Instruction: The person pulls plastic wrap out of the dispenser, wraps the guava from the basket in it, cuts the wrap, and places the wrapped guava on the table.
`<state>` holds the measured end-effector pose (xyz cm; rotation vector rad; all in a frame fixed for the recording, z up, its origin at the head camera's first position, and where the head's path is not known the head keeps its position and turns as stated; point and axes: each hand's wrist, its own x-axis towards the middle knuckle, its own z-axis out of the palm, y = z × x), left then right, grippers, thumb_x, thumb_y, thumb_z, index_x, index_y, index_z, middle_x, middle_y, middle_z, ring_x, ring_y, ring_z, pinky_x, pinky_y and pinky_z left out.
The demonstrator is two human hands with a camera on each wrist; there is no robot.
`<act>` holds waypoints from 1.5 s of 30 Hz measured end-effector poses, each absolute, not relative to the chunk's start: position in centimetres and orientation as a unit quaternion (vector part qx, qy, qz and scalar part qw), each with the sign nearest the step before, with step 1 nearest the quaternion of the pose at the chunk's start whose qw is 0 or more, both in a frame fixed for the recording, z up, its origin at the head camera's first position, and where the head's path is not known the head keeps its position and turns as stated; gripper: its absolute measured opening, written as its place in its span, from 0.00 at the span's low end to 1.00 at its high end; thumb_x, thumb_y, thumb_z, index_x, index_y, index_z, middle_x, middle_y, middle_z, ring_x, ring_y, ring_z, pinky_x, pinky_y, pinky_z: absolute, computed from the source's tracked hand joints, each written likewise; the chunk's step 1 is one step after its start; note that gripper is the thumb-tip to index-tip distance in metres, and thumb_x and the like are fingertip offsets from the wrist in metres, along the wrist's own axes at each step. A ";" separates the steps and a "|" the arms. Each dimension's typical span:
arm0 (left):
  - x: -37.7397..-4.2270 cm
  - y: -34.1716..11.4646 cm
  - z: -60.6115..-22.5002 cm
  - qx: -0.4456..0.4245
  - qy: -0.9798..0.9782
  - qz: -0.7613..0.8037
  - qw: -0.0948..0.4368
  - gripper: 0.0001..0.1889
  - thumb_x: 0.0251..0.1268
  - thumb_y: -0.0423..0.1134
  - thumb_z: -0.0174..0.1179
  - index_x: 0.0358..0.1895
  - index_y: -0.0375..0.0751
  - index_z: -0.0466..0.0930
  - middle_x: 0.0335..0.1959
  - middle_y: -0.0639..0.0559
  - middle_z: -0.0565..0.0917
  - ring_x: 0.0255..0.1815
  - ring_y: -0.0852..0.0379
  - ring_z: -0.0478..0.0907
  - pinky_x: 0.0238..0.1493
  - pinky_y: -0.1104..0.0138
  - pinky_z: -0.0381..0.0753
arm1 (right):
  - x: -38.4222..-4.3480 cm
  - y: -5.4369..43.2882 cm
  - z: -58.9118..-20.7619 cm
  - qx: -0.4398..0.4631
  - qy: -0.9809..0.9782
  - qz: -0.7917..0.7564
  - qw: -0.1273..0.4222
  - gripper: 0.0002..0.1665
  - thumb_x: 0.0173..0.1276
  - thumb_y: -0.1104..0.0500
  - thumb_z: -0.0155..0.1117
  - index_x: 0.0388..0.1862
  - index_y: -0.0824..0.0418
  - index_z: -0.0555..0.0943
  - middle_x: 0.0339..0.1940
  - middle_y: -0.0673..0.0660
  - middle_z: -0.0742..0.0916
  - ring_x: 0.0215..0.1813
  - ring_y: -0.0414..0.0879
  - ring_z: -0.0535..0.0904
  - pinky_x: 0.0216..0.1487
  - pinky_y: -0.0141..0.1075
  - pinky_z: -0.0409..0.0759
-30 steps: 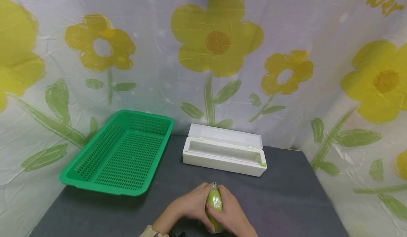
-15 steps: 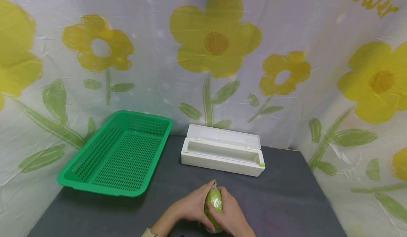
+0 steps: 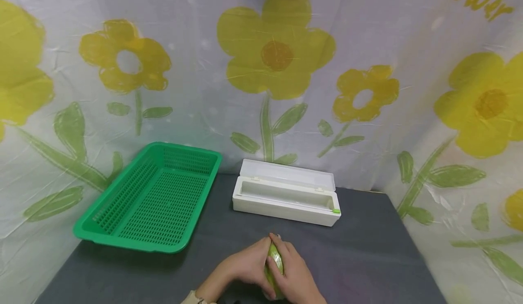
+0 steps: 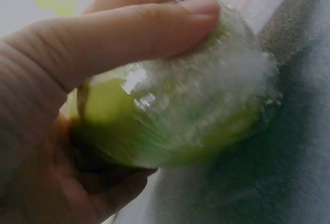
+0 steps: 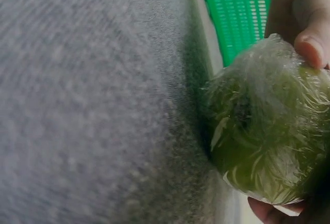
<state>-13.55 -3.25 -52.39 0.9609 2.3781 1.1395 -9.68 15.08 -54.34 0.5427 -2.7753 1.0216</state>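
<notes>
Between both hands is a green fruit (image 3: 275,255), its exact kind unclear, wrapped in clear cling film. My left hand (image 3: 247,262) grips its left side, thumb toward me. From the right, my right hand (image 3: 297,274) holds it, fingers reaching over the far end and meeting the left fingertips. Bunched, shiny film covers the near end of the wrapped fruit (image 4: 206,105) in the left wrist view, where the left thumb (image 4: 154,31) presses on it. Crinkled film also shows on the fruit (image 5: 263,126) in the right wrist view. The hands hide much of it.
A white cling film box (image 3: 282,208) with its lid (image 3: 288,174) raised stands behind the hands, a small green slider (image 3: 336,211) at its right end. A green plastic basket (image 3: 132,245) sits at the left on the dark tabletop (image 3: 367,249). Behind hangs a flowered curtain (image 3: 196,68).
My right fingers have slid up and leftward over the fruit's far end, covering most of the film tip that stuck out there. The left hand has barely moved; box and basket stay put.
</notes>
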 end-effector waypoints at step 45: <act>-12.5 -3.5 -55.8 0.344 0.824 0.434 0.122 0.75 0.43 0.56 0.87 0.85 0.30 0.41 0.79 0.35 0.60 0.76 0.48 0.66 0.72 0.60 0.73 | -10.8 19.7 -54.2 0.331 -0.879 0.332 -0.085 0.85 0.48 0.23 0.74 0.90 0.53 0.38 0.78 0.65 0.68 0.73 0.52 0.71 0.67 0.42 0.79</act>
